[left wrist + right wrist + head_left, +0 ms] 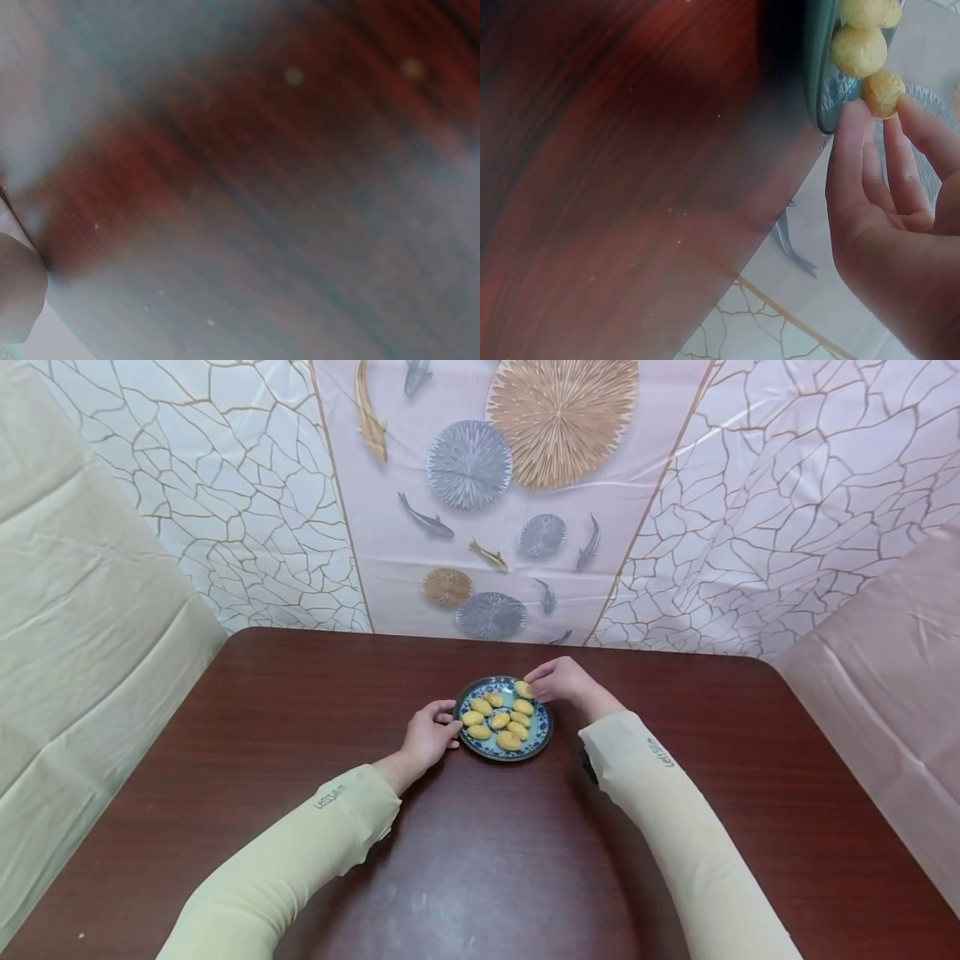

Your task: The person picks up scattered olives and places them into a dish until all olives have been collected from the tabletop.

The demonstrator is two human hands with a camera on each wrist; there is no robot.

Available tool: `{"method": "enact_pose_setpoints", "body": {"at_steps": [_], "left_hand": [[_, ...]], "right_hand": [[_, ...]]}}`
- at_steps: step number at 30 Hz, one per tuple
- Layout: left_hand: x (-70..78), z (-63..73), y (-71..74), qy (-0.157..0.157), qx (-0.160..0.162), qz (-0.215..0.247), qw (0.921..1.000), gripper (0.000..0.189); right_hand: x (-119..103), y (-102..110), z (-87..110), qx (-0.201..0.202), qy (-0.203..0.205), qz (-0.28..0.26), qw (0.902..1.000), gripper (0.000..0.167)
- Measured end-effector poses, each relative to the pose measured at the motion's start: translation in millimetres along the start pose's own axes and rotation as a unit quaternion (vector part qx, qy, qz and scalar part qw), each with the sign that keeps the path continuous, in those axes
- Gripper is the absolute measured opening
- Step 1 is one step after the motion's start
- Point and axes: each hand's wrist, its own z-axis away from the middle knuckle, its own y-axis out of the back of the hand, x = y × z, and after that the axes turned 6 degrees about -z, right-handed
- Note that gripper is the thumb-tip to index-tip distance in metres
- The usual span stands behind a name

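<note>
A round blue-and-white patterned plate [497,756] with a dark rim sits toward the back of the table. Several small, oval yellow potatoes [508,740] lie on it. My left hand [429,735] holds the plate's left rim, thumb and fingers at the edge. Only a bit of that hand [21,289] shows in the left wrist view, at the lower left. At the plate's upper right, my right hand [564,682] pinches one potato [883,94] between thumb and fingertips. Two more potatoes [859,51] appear just beyond it in the right wrist view.
The dark red wooden table [480,852] spreads around the plate. Behind its far edge hangs a patterned cloth [487,543] with fish and round motifs. Plain pale cloths [90,635] stand along both sides.
</note>
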Motion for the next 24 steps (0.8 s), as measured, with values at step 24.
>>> {"method": "enact_pose_setpoints", "body": {"at_steps": [24], "left_hand": [[-0.5,-0.7,0.2,-0.001,0.002,0.0,1.0,0.039]], "right_hand": [[-9.3,-8.2,4.6,0.061,0.021,0.052,0.9966,0.025]]}}
